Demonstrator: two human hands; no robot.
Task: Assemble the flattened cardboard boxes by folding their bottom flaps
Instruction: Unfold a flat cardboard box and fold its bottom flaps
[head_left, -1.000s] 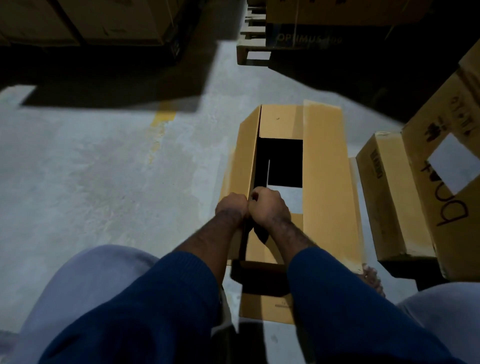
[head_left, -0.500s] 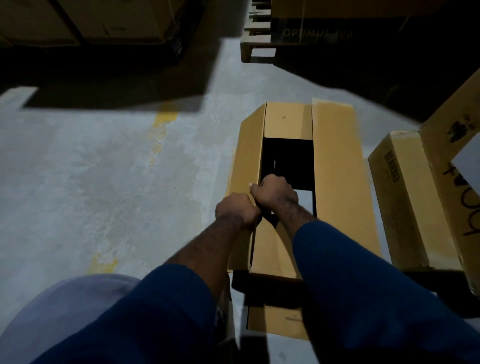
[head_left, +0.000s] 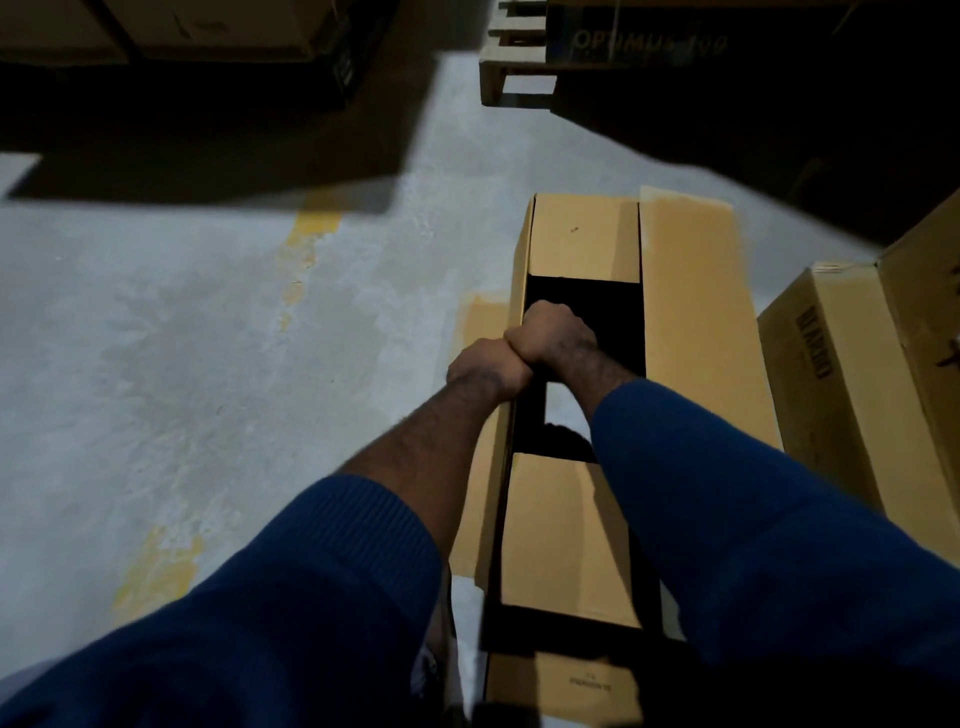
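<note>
A long brown cardboard box (head_left: 691, 322) stands on the concrete floor with its flaps up. The far short flap (head_left: 584, 239) and the near short flap (head_left: 561, 535) lie folded in, with a dark gap between them. The left long flap (head_left: 517, 291) stands nearly upright; the right long flap lies spread outward. My left hand (head_left: 485, 371) and my right hand (head_left: 553, 332) sit side by side, knuckles touching, both with fingers curled over the top edge of the left long flap.
Another brown box (head_left: 836, 395) lies just right of the one I hold, with a bigger printed box (head_left: 930, 291) behind it. A wooden pallet (head_left: 511, 67) with dark cartons stands at the back, and more boxes at the far left. Bare concrete with yellow marks spreads to the left.
Both hands slid farther along the left flap's edge, away from me. That flap has risen from leaning outward to almost upright, and the view moved in closer over the box.
</note>
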